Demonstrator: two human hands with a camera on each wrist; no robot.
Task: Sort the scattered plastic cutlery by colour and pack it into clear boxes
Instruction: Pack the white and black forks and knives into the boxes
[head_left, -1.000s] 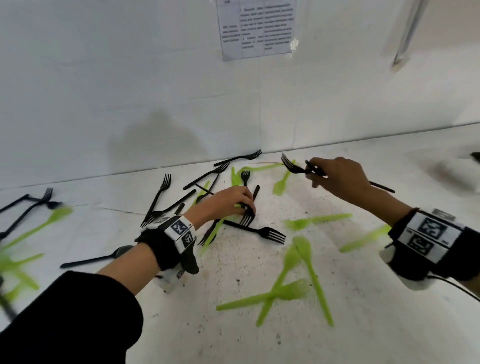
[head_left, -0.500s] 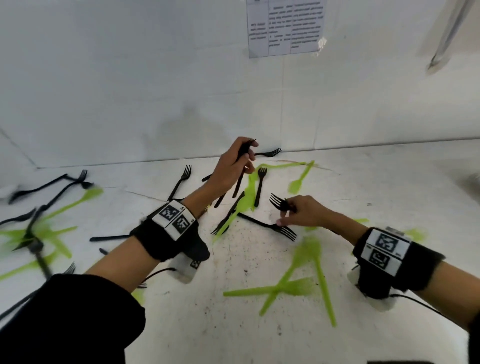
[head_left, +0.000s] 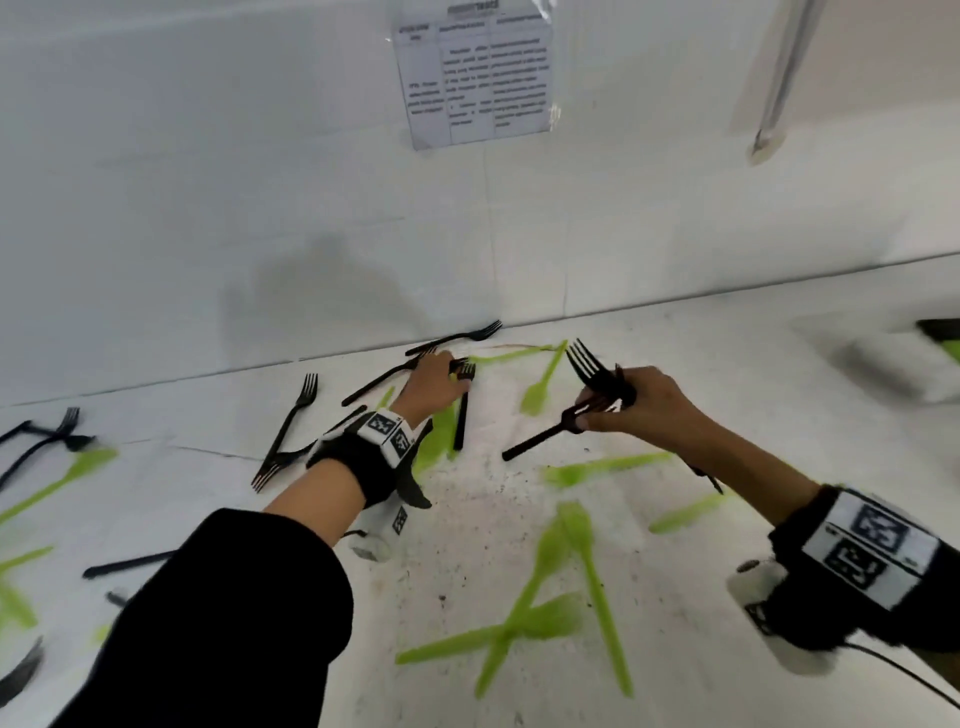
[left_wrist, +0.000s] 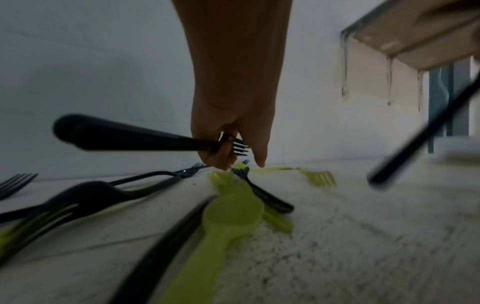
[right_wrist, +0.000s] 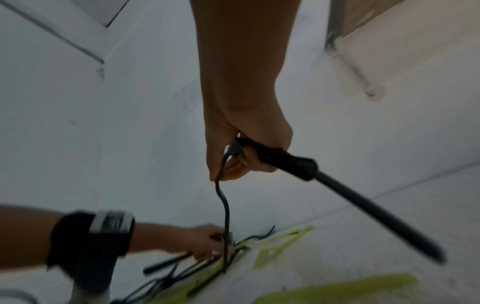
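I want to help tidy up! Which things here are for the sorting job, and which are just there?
For the job:
- black forks held in the right hand
- black fork the left hand grips
- loose black forks
- green cutlery

Just there:
- paper sheet on the wall
- white table

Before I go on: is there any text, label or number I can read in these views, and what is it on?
Nothing can be read.
Paper sheet taped on the wall: a printed table of text, too small and blurred to quote.
Left wristband: black-and-white square marker patterns, no words.
Right wristband: the same kind of markers, with tiny print beside them too small to read.
Black and green cutlery: no visible markings.
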